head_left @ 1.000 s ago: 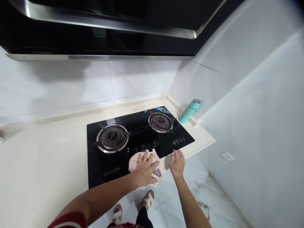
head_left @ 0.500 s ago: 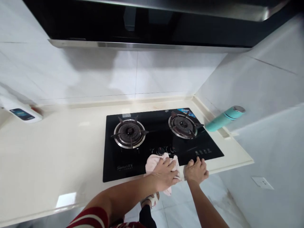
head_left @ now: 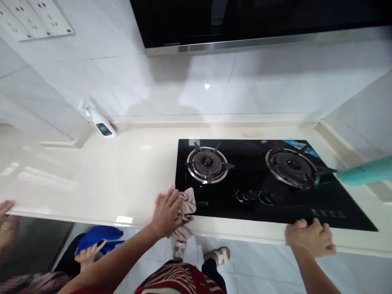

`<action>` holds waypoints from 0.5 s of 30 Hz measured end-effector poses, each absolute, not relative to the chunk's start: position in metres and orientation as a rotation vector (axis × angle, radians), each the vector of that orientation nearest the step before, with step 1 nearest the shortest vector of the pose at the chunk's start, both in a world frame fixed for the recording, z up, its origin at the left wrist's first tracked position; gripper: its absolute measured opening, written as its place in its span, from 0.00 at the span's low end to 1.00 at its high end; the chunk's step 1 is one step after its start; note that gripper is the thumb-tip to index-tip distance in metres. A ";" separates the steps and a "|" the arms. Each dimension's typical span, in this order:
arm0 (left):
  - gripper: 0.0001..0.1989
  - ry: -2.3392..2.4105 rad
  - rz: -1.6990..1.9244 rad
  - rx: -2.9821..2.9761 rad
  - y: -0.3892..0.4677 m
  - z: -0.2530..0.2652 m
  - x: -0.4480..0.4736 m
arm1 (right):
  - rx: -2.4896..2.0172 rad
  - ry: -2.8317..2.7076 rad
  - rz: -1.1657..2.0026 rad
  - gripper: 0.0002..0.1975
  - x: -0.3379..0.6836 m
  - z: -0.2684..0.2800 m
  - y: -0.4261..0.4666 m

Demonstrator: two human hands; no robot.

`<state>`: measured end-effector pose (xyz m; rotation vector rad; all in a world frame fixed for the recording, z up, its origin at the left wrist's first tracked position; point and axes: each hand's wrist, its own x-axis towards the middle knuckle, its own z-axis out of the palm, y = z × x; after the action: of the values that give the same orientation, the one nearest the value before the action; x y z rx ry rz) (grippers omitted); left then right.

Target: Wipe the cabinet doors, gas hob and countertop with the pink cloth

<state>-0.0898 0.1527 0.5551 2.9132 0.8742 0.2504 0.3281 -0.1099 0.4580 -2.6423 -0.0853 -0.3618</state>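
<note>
My left hand (head_left: 167, 212) presses a pale pink cloth (head_left: 188, 202) against the front left corner of the black gas stove (head_left: 245, 163). Part of the cloth lies on the cream countertop (head_left: 131, 171) and hangs over its front edge. My right hand (head_left: 310, 237) rests on the counter's front edge, at the stove's right front, with its fingers apart and no object in it. Two round burners with pan supports, the left burner (head_left: 207, 163) and the right burner (head_left: 290, 166), sit in the glass top. Control knobs (head_left: 252, 195) lie between them near the front.
A white spray bottle (head_left: 104, 127) stands by the back wall, left of the stove. At the right stands a turquoise bottle (head_left: 367, 170). The range hood (head_left: 260, 24) hangs overhead. Another person's hand (head_left: 87, 257) with a blue cloth (head_left: 98, 239) is low at the left.
My left hand has slid the cloth left along the stove's front, from below the knobs to the left corner. The view has swung left, bringing another person into sight.
</note>
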 end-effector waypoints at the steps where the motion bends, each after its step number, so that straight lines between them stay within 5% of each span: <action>1: 0.27 1.010 0.276 2.902 0.159 0.553 -0.109 | -2.638 -0.085 -0.370 0.28 0.328 0.458 -0.110; 8: 0.20 1.577 0.393 2.814 0.178 0.544 -0.188 | -2.609 -0.110 -0.396 0.28 0.327 0.457 -0.110; 12: 0.11 1.340 0.522 2.719 0.186 0.548 -0.158 | -2.615 -0.099 -0.396 0.27 0.325 0.459 -0.106; 15: 0.14 1.005 0.550 2.619 0.181 0.553 -0.105 | -2.621 -0.085 -0.386 0.27 0.324 0.461 -0.103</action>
<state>-0.1050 0.1808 0.5528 2.6194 1.0053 0.5496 0.3238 -0.1032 0.4610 -2.6211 -0.0851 -0.3860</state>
